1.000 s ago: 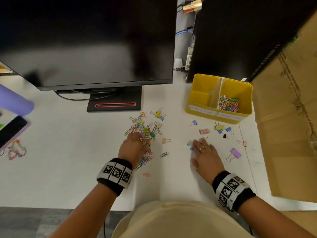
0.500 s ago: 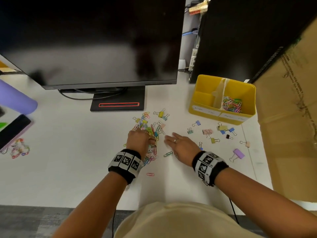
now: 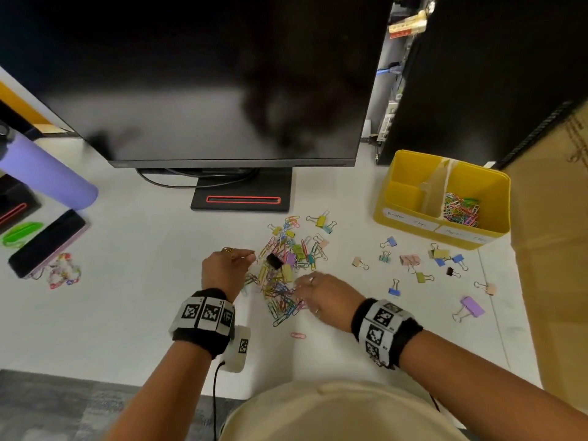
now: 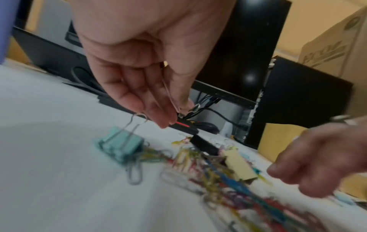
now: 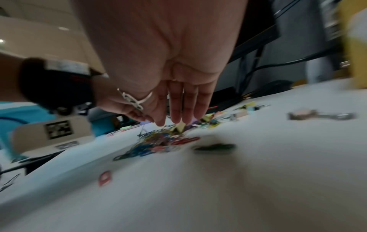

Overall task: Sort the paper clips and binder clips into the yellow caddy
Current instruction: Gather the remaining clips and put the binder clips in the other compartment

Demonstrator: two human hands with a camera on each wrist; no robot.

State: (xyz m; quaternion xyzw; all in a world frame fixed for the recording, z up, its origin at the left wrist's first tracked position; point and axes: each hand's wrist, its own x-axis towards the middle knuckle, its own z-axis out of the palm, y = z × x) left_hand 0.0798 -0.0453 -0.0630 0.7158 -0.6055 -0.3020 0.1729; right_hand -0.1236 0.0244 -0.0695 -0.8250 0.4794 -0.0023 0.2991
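Note:
A heap of coloured paper clips mixed with binder clips lies mid-table. My left hand hovers at the heap's left edge and pinches a thin pale paper clip between thumb and fingers; a teal binder clip sits just under its fingertips. With fingers straight, my right hand touches the heap's near right side; its fingertips point down into the clips. The yellow caddy stands at the back right; its right compartment holds paper clips. Loose binder clips lie scattered before the caddy.
A monitor on a black stand rises behind the heap, with a black computer tower behind the caddy. A cardboard box walls the right side. A purple bottle, a phone and a bead chain lie far left.
My right hand has swept left from the scattered binder clips to the heap. My left hand has lifted off the heap and shifted to its left edge.

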